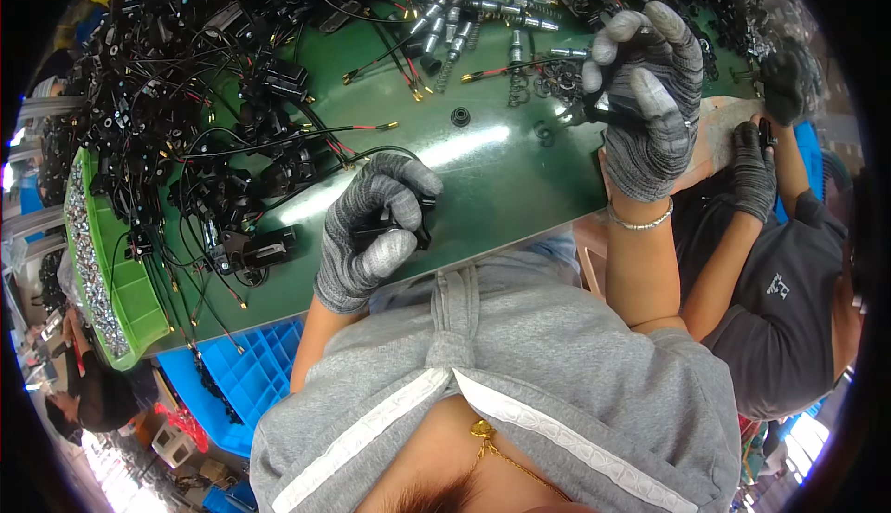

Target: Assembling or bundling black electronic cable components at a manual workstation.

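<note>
My left hand [357, 225], in a grey striped knit glove, is curled near the table's front edge around a small black part [423, 227]; the fingers cover most of it. My right hand [657, 133], gloved alike, is raised over the right side of the table. Its bent fingers and thumb close on a dark part [616, 116] whose exact kind is hidden. Between the hands, a small round black piece [460, 117] lies on the green tabletop [408, 133]. Metal cylinders with springs [455, 44] lie beyond it, beside several small rings [557, 77].
Black parts with cables [269, 165] are heaped across the left and far side. A green bin [139, 300] of small metal pieces stands at the left edge, above a blue crate [251, 374]. At right, a co-worker's gloved hand [754, 174] works close by.
</note>
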Demonstrator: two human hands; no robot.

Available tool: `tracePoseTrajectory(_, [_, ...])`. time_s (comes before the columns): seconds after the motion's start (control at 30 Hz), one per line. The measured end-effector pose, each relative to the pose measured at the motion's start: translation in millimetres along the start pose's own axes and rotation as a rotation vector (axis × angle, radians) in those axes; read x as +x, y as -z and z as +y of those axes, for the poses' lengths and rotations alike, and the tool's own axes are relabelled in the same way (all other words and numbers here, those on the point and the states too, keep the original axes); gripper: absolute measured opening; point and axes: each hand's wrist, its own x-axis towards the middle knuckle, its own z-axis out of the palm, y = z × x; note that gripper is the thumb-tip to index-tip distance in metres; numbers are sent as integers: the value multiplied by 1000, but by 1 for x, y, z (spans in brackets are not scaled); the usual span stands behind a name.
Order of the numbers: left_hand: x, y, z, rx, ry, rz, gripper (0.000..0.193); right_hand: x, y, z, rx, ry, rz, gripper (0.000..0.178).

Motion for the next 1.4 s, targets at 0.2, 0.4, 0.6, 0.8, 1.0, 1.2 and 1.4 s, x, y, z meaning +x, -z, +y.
tracePoseTrajectory(0.2, [1,0,2,35,-7,-8,31,8,5,3,96,-28,-152,56])
tracePoseTrajectory(0.4, [6,-2,6,168,-28,-50,22,9,4,4,157,-96,-194,57])
tracePoseTrajectory(0.6, [4,-5,9,148,-19,-29,21,9,5,7,118,-106,-180,56])
tracePoseTrajectory(0.8, [1,-4,0,48,-33,17,26,10,3,6,87,-99,-172,56])
tracePoseTrajectory(1.0, [2,3,-10,-39,-64,13,38,15,-10,10,-70,-91,-184,51])
tracePoseTrajectory(1.2, [0,-1,-6,-266,-59,79,41,10,-14,12,-14,-44,-110,44])
tracePoseTrajectory(1.4, [1,-4,-2,-297,-11,82,51,16,-26,-20,27,213,-44,39])
